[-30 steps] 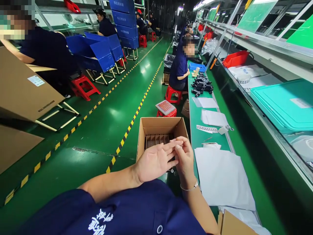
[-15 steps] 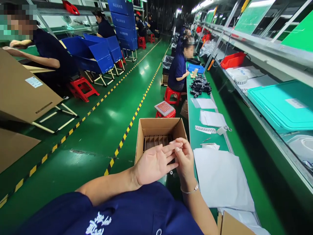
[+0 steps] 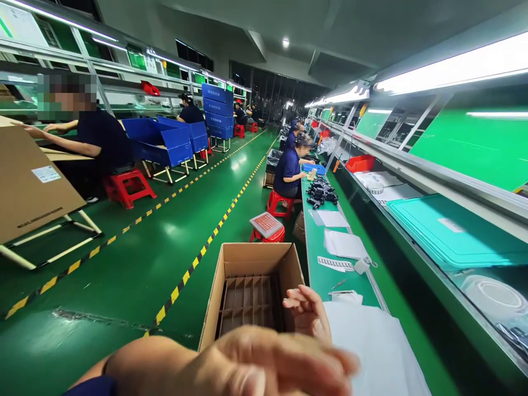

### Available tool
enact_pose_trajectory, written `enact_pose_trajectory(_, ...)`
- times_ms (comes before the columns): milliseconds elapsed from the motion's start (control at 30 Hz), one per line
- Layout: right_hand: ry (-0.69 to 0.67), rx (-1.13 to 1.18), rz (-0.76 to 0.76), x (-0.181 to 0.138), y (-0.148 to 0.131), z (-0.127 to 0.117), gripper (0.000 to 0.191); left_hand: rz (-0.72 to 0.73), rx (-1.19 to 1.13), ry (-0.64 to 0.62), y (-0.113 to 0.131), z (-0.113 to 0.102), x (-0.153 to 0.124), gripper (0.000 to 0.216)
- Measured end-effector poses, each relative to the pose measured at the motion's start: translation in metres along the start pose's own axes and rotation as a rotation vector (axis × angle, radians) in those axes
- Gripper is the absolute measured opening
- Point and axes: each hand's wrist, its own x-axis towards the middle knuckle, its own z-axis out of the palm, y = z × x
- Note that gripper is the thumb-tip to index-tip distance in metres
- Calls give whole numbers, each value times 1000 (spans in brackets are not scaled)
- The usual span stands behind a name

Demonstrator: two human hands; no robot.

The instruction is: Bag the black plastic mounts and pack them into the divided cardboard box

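My left hand (image 3: 268, 360) reaches across the bottom of the head view, close to the camera and somewhat blurred. Its fingers are stretched out toward the right and nothing shows in them. Just beyond it, my right hand (image 3: 308, 314) is raised with loosely bent, parted fingers, and I see no thing in it. Part of the right palm and the wrist are covered by the left hand. Behind both hands stands an open cardboard box (image 3: 212, 300). Brown cardboard dividers (image 3: 251, 300) form a grid of compartments inside it.
A green workbench (image 3: 312, 264) runs along the right, bearing white sheets (image 3: 363, 335), a label strip (image 3: 335, 263) and black parts (image 3: 322, 191). A red stool (image 3: 268, 235) stands beyond the box. Co-workers sit along both sides. Teal lids (image 3: 454, 231) lie on the right shelf.
My hands, touching at the fingers before, have come apart. The left is now nearer the camera and lower in view. The view has tilted up, showing the ceiling and more of the box's dividers.
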Motion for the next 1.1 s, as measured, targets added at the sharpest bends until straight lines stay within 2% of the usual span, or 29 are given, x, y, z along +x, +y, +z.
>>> enact_pose_trajectory(67, 56, -15, 22, -1, -6, 1, 45, 125, -56, -18, -4, -13, 18, 23)
enact_pose_trajectory(100, 69, -13, 26, 0, -10, 2, 44, 170, -91, 40, -6, -23, 28, 12)
enact_pose_trajectory(167, 79, 3, 17, 3, -15, 2, 41, 186, -145, 182, -13, -45, 46, 4)
enact_pose_trajectory(267, 94, -10, 26, 7, -16, 0, 38, 153, -182, 360, -24, -71, 61, 17)
enact_pose_trajectory(333, 117, -35, 52, 8, -13, 0, 36, 126, -182, 394, -30, -78, 62, 22)
enact_pose_trajectory(733, 125, -198, 146, 6, -9, -4, 33, 100, -219, 451, -35, -78, 61, 29)
enact_pose_trajectory(900, 117, -306, 166, 11, -16, 1, 32, 78, -238, 428, -39, -78, 59, 29)
enact_pose_trajectory(1100, 131, -349, 167, 15, -10, 9, 20, 32, -282, 460, -44, -76, 60, 28)
